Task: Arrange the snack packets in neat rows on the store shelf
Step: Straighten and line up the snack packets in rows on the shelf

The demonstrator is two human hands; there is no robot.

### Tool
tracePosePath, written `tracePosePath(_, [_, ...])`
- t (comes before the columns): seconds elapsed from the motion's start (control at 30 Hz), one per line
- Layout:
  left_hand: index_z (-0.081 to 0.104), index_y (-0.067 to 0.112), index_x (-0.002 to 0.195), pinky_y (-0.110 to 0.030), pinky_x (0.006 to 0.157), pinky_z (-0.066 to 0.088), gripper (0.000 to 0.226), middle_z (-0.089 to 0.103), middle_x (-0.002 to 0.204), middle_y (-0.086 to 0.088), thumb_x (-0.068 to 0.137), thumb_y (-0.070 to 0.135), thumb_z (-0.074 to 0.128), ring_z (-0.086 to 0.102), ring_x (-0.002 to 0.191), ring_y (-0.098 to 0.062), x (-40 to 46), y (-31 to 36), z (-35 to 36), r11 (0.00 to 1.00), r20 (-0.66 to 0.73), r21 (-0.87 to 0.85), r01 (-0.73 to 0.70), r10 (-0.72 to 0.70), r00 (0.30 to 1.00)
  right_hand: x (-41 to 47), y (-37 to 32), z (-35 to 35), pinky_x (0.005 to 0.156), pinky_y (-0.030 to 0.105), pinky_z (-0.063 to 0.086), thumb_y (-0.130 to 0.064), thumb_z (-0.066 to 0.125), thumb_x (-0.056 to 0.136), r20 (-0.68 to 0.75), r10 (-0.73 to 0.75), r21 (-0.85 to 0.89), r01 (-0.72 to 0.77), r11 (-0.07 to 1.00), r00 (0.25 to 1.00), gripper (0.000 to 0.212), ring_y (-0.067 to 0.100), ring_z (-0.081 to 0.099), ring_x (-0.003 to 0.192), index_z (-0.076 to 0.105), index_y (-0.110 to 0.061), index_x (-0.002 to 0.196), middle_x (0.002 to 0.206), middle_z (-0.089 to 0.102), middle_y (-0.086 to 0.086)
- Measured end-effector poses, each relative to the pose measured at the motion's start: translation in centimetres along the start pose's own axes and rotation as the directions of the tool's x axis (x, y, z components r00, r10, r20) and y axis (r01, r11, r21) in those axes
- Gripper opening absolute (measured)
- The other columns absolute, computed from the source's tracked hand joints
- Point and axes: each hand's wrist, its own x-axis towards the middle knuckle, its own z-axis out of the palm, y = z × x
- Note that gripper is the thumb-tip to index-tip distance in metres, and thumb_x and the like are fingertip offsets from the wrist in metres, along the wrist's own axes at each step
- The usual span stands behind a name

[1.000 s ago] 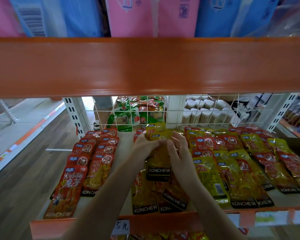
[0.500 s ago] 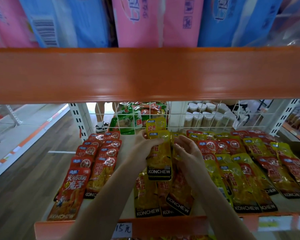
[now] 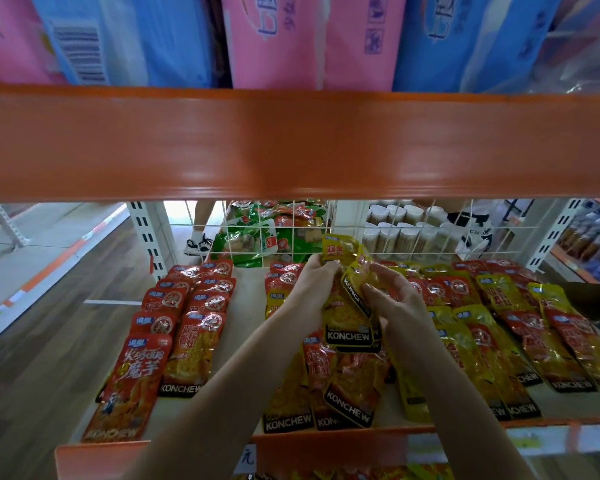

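Both hands hold a small stack of yellow KONCHEW snack packets (image 3: 349,315) lifted above the middle of the pale shelf board (image 3: 246,299). My left hand (image 3: 314,284) grips the stack's left top edge. My right hand (image 3: 394,299) grips a packet turned sideways on the right. Below the stack lie loose, skewed red and yellow packets (image 3: 343,389). Two neat rows of red packets (image 3: 187,317) run down the left. Mixed yellow and red rows (image 3: 492,327) fill the right side.
A thick orange shelf beam (image 3: 291,143) crosses overhead with pink and blue boxes (image 3: 274,39) on it. A white wire grid (image 3: 395,233) backs the shelf, with green packets (image 3: 267,233) and white cups (image 3: 402,226) behind. A person's legs (image 3: 198,233) stand beyond. The orange front lip (image 3: 160,455) carries price tags.
The stack has risen slightly off the shelf. A packet under my right hand has turned sideways, and my right hand has closed on it.
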Motion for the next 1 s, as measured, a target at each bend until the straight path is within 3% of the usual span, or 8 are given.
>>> tracePosePath(0.17, [0.021, 0.02, 0.147, -0.04, 0.108, 0.029, 0.063, 0.027, 0.151, -0.005, 0.096, 0.053, 0.034, 0.029, 0.137, -0.025, 0.2, 0.2, 2.2, 0.972, 0.145, 0.21, -0.104, 0.074, 0.987, -0.6, -0.6, -0.9, 0.075, 0.035, 0.058, -0.021, 0.066, 0.086, 0.002, -0.077, -0.06, 0.077, 0.995, 0.997, 0.048, 0.015, 0.067, 0.098, 0.049, -0.037, 0.128, 0.117, 0.059, -0.005])
tracePosePath(0.27, [0.027, 0.014, 0.144, -0.035, 0.102, 0.031, 0.06, 0.033, 0.146, -0.007, 0.097, 0.051, 0.03, 0.034, 0.133, -0.022, 0.4, 0.3, 2.5, 0.9, 0.192, 0.389, -0.196, 0.13, 0.973, -0.1, -0.9, -1.9, 0.08, 0.041, 0.057, -0.02, 0.07, 0.083, -0.029, -0.109, -0.175, 0.102, 0.979, 0.994, 0.05, 0.022, 0.063, 0.105, 0.051, -0.039, 0.125, 0.126, 0.056, 0.001])
tracePosePath(0.37, [0.048, 0.013, 0.123, -0.014, 0.067, 0.04, 0.035, 0.053, 0.104, 0.001, 0.1, 0.036, 0.035, 0.051, 0.084, -0.004, 0.5, -0.1, 1.3, 0.78, 0.196, 0.538, -0.321, 0.255, 0.947, 0.6, -0.7, -3.0, 0.073, 0.024, 0.055, -0.012, 0.07, 0.082, -0.088, -0.152, -0.397, 0.105, 0.912, 0.984, 0.055, 0.02, 0.058, 0.107, 0.048, -0.029, 0.129, 0.127, 0.051, 0.006])
tracePosePath(0.43, [0.051, 0.013, 0.123, -0.008, 0.055, 0.039, 0.028, 0.054, 0.101, 0.005, 0.099, 0.024, 0.042, 0.05, 0.078, -0.001, 0.8, -1.0, -0.6, 0.72, 0.098, 0.616, -0.319, 0.332, 0.938, 0.8, -0.3, -3.5, 0.074, 0.017, 0.049, -0.01, 0.07, 0.082, -0.134, -0.197, -0.592, 0.081, 0.802, 0.971, 0.058, 0.021, 0.052, 0.11, 0.046, -0.024, 0.133, 0.13, 0.044, 0.011])
tracePosePath(0.57, [0.059, 0.015, 0.107, -0.027, 0.07, 0.052, 0.018, 0.064, 0.103, -0.001, 0.094, 0.011, 0.047, 0.059, 0.087, -0.014, 1.1, -3.0, -5.5, 0.536, -0.071, 0.801, -0.267, 0.528, 0.846, 0.4, 0.2, -3.2, 0.056, 0.006, 0.04, -0.011, 0.068, 0.085, -0.215, -0.274, -0.788, 0.0, 0.616, 0.937, 0.061, 0.005, 0.044, 0.08, 0.041, -0.018, 0.139, 0.127, 0.042, 0.013])
tracePosePath(0.73, [0.058, 0.013, 0.113, -0.036, 0.082, 0.051, 0.023, 0.062, 0.111, -0.004, 0.093, 0.013, 0.048, 0.058, 0.097, -0.017, -1.1, -3.6, -8.2, 0.394, -0.058, 0.895, -0.211, 0.571, 0.819, 0.4, 0.6, -2.4, 0.092, 0.039, 0.044, -0.025, 0.067, 0.086, -0.238, -0.285, -0.921, -0.122, 0.37, 0.929, 0.062, 0.031, 0.045, 0.109, 0.039, -0.015, 0.14, 0.117, 0.051, 0.017])
tracePosePath(0.83, [0.056, 0.014, 0.117, -0.032, 0.087, 0.049, 0.026, 0.061, 0.114, -0.004, 0.092, 0.02, 0.054, 0.056, 0.103, -0.017, -2.3, -4.1, -8.9, 0.362, -0.003, 0.908, -0.21, 0.506, 0.863, 0.6, 0.5, -2.7, 0.096, 0.043, 0.039, -0.037, 0.063, 0.087, -0.276, -0.207, -0.94, -0.22, 0.26, 0.939, 0.063, 0.036, 0.037, 0.119, 0.037, -0.02, 0.141, 0.123, 0.049, 0.018])
tracePosePath(1.0, [0.051, 0.021, 0.121, -0.031, 0.091, 0.045, 0.038, 0.055, 0.122, 0.002, 0.088, 0.038, 0.059, 0.051, 0.111, -0.015, -4.0, -4.3, -9.3, 0.287, 0.052, 0.943, -0.169, 0.374, 0.926, -0.3, -0.6, -2.5, 0.102, 0.05, 0.032, -0.037, 0.064, 0.086, -0.317, -0.229, -0.93, -0.254, 0.266, 0.92, 0.063, 0.04, 0.025, 0.131, 0.039, -0.015, 0.139, 0.144, 0.031, 0.022])
